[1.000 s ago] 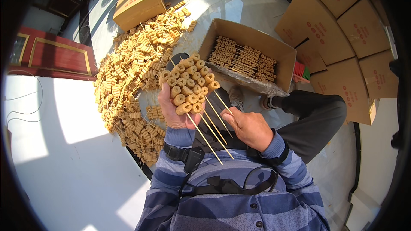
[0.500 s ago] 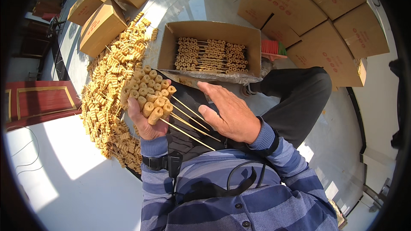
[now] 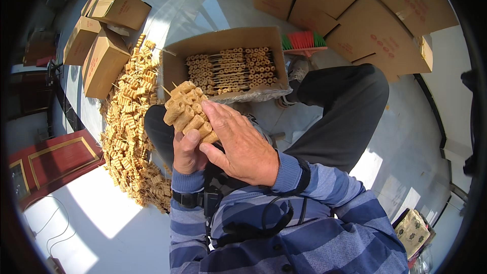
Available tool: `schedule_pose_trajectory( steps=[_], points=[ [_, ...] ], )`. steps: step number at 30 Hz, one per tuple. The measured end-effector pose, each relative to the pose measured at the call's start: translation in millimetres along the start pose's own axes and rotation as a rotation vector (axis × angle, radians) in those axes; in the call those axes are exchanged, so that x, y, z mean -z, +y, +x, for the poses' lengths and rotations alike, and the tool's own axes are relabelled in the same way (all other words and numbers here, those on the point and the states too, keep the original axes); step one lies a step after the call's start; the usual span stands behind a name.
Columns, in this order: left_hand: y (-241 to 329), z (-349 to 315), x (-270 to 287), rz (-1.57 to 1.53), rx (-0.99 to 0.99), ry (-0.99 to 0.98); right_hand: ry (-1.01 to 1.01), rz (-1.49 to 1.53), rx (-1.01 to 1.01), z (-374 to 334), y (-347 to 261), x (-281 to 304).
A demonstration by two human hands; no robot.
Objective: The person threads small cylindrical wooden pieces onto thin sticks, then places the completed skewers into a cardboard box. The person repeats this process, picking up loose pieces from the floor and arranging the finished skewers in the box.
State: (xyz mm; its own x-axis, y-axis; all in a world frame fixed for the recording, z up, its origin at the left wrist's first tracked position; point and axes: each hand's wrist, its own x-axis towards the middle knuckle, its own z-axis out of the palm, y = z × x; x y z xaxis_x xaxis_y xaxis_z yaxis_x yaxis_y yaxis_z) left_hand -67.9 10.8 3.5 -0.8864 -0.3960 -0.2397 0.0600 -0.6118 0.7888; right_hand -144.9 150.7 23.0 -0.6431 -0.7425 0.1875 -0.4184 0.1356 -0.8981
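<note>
A bundle of skewered tan, ring-shaped rolls (image 3: 186, 107) sits in my left hand (image 3: 186, 155), which grips it from below with the thumb up. Most of the left fingers are hidden behind the bundle. My right hand (image 3: 246, 147) lies against the bundle's right side, fingers stretched out and thumb apart. Thin stick tips poke out at the bundle's upper left. Just beyond it stands an open cardboard box (image 3: 238, 39), with more skewered rolls (image 3: 231, 68) laid in rows inside.
A long heap of loose skewered rolls (image 3: 127, 137) spreads along my left. Closed cartons (image 3: 109, 63) stand behind it. Larger cartons (image 3: 375, 30) are stacked at the far right. A red and green brush head (image 3: 304, 42) lies beside the open box. My bent leg (image 3: 340, 101) is at right.
The bundle has tipped up and turned, so its sticks no longer point right. My right hand has moved left onto its side. The view has shifted.
</note>
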Motion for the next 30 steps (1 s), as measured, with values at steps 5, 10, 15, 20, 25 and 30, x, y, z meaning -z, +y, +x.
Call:
schedule_pose_trajectory(
  steps=[5, 10, 15, 20, 25, 30],
  points=[
    [17, 29, -28, 0.209, 0.042, 0.059, 0.001, 0.058, -0.067, 4, 18, 24],
    [52, 84, -58, 0.66, -0.041, -0.099, -0.094, -0.011, -0.137, -10, 37, 60],
    [22, 149, -69, 1.777, -0.46, -0.401, -0.136, 0.048, -0.2, -17, 57, 75],
    [-46, 199, -57, 2.068, -0.353, -0.609, -0.22, 0.057, -0.292, -13, 74, 82],
    [-104, 243, -37, 2.135, -0.396, -0.686, -0.156, 0.039, -0.343, -7, 88, 85],
    [-146, 264, -10, 2.026, -0.576, -0.664, -0.143, 0.005, -0.375, -4, 98, 82]
  ],
)
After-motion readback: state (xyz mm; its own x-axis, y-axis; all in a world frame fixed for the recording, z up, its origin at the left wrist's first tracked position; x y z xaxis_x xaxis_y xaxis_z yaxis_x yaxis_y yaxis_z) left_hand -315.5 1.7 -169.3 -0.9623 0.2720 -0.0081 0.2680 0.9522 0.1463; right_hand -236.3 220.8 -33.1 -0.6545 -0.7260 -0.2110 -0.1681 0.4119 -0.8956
